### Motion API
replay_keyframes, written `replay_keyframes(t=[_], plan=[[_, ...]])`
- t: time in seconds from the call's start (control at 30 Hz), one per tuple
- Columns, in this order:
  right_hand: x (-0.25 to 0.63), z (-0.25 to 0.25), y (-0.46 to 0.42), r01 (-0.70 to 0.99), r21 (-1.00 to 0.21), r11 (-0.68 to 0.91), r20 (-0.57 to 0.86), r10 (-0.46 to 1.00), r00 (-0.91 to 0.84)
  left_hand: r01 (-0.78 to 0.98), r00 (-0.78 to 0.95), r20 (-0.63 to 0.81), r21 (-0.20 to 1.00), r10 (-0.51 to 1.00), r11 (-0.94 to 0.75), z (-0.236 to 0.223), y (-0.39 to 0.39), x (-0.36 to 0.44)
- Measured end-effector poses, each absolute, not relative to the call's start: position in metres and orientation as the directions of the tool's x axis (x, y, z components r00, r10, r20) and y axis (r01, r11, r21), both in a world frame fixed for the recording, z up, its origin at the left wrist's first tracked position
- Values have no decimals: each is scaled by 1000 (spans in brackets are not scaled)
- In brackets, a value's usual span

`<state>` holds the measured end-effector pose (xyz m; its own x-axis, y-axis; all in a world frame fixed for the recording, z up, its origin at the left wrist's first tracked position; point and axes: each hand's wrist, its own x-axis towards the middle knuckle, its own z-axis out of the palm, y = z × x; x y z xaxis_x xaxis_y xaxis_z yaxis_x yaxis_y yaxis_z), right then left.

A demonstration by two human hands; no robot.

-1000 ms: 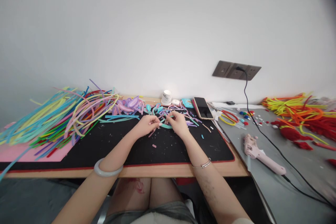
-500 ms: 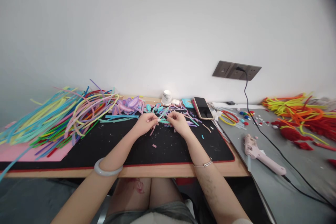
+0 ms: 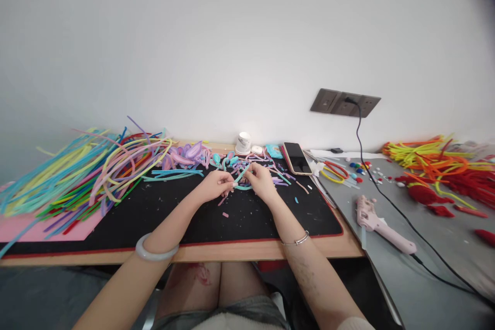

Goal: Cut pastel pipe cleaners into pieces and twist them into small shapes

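My left hand [image 3: 217,184] and my right hand [image 3: 260,179] meet over the black mat [image 3: 162,211], fingers pinched together. Between them they hold a short teal pipe cleaner [image 3: 240,177], which curves below and between the fingertips. A pink piece hangs under my left hand; whether it is held I cannot tell. Small cut bits in pink, teal and purple [image 3: 247,162] lie scattered just beyond the hands.
A big heap of long coloured pipe cleaners [image 3: 77,172] fills the left side. A phone [image 3: 297,158], a paper cup [image 3: 243,143] and a pink glue gun [image 3: 377,224] with its black cord lie to the right, near red, orange and yellow pipe cleaners [image 3: 441,170].
Both hands have stayed together, shifting slightly and working the teal piece between the fingertips. The view has drifted a little to the right.
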<state>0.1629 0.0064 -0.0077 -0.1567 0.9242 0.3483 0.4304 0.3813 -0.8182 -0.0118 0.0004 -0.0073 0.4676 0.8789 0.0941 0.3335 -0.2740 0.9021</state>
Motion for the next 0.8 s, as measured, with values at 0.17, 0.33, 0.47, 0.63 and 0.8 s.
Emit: replay_keyframes(t=[0.17,0.33,0.47,0.63,0.8], plan=[[165,-6,8,301,-905,301,272,952,-138,332,424,134,897,896,-291,-8,2,-14],[168,-3,6,285,-948,139,53,955,-291,300,305,222,901,926,-314,-10,5,-18],[167,-2,3,335,-925,182,45,925,-377,308,291,234,895,928,-322,-10,4,-17],[165,-2,5,477,-794,378,290,924,-249,310,360,167,906,918,-287,-8,2,-13],[165,-1,5,527,-716,458,395,888,-235,254,390,109,942,915,-220,-8,2,-12]])
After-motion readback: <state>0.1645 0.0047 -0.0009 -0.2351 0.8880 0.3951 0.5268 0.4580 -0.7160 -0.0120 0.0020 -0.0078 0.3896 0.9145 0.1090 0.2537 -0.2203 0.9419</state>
